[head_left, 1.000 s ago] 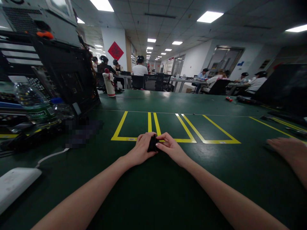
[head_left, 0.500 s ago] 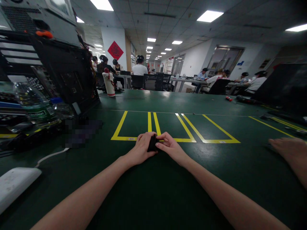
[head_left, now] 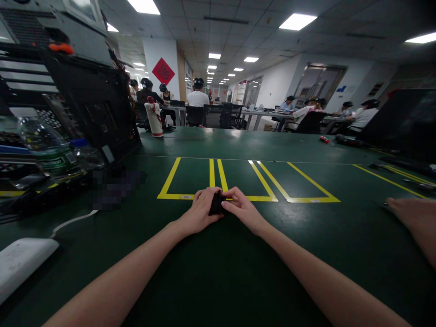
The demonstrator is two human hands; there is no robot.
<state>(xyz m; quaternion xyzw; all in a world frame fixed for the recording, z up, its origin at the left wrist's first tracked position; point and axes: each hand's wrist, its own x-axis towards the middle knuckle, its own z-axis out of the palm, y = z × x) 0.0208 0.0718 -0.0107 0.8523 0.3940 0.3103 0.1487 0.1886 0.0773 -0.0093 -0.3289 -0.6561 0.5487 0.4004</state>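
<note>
My left hand (head_left: 201, 208) is wrapped round a small black object (head_left: 215, 204), its thumb below and its fingers over the top. Its exact kind cannot be made out. From the other side, the thumb and fingertips of my right hand (head_left: 240, 206) pinch at the object's right edge. Both hands rest low over the green table (head_left: 211, 277), just at the near edge of the yellow tape outlines (head_left: 260, 199). Part of the black object is hidden behind my fingers.
To the left stand an open black computer case (head_left: 98, 109), a plastic water bottle (head_left: 44, 145) and a white power strip (head_left: 27, 263). A cream-coloured bottle (head_left: 155, 119) stands farther back. Another person's hand (head_left: 408, 215) lies at the right, near dark tools. Several people sit at tables beyond.
My hands stay in place on the black object, with only a slight shift. The other person's hand at the right has moved a little.
</note>
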